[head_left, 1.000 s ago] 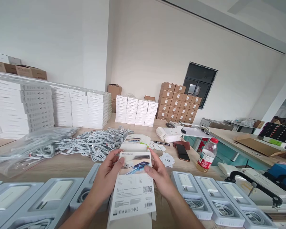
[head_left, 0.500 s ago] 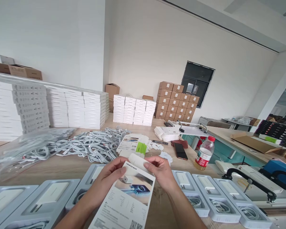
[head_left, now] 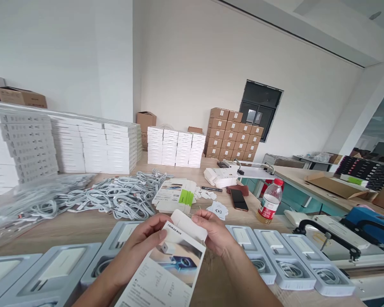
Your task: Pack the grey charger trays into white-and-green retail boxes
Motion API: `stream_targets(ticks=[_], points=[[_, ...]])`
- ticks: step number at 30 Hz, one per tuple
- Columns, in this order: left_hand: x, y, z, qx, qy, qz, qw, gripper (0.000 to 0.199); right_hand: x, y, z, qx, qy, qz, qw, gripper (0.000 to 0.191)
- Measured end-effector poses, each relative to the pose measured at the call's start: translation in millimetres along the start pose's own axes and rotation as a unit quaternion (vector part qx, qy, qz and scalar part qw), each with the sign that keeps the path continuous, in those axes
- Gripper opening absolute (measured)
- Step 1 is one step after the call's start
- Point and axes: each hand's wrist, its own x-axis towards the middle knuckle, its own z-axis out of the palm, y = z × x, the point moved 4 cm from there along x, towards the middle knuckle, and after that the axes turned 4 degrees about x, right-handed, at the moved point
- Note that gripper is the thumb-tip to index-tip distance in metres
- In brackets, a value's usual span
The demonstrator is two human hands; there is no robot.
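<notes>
A white printed carton [head_left: 171,270], with a charger picture on its face, is held low in front of me, its end flap [head_left: 187,224] raised at the far end. My left hand [head_left: 147,238] grips the carton's upper left edge, thumb on the printed face. On the other side, my right hand [head_left: 213,232] pinches the flap between thumb and fingers. Grey-blue trays [head_left: 68,266], each with a white charger and a coiled cable, lie on both sides of my forearms. Beyond my hands lies a pile of flat printed cartons [head_left: 171,194] with green edges.
Loose grey cables [head_left: 121,194] heap at the left, beside clear plastic bags. White boxes [head_left: 92,147] stand stacked behind. A phone [head_left: 239,199], paper cards [head_left: 217,210] and a red-capped bottle [head_left: 270,202] are at the right, near a black-handled machine [head_left: 329,238].
The flap stands flatter and more spread, with my right thumb moved along its edge. The carton has shifted slightly left and down. The camera view has turned a little to the right.
</notes>
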Motion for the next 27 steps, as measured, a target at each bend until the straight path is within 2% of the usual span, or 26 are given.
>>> stream_targets(ticks=[3, 5, 7, 11, 15, 18, 20, 24, 27], points=[[-1, -2, -1.7, 0.017, 0.000, 0.005, 1.000, 0.030, -1, 7, 2, 0.011, -0.017, 0.066, 0.998, 0.046], [-1, -3, -2.5, 0.028, 0.000, 0.006, 1.000, 0.029, -1, 10, 1, -0.007, -0.008, 0.083, 0.996, 0.045], [0, -4, -2.6, 0.035, 0.001, 0.005, 0.999, 0.029, -1, 10, -1, -0.037, 0.001, 0.063, 0.997, 0.041], [1, -7, -0.4, 0.005, 0.003, -0.021, 1.000, 0.032, 0, 6, -1, -0.127, -0.037, -0.012, 0.991, 0.034], [0, -8, -0.9, -0.005, 0.024, -0.035, 0.999, 0.043, -3, 1, 2, -0.196, -0.047, -0.053, 0.978, 0.032], [0, -8, -4.2, 0.029, 0.051, -0.034, 0.998, 0.051, -6, -2, 6, -0.209, -0.056, -0.059, 0.975, 0.033], [2, -7, -5.9, 0.036, 0.063, -0.027, 0.997, 0.046, -8, -4, 9, -0.202, -0.065, -0.058, 0.976, 0.034], [5, -5, -7.0, -0.026, 0.077, -0.029, 0.996, 0.033, -10, -7, 10, -0.209, -0.093, -0.067, 0.971, 0.032], [6, -2, -10.2, -0.078, 0.111, -0.024, 0.990, 0.031, -15, -6, 14, -0.189, -0.134, -0.039, 0.972, 0.038]])
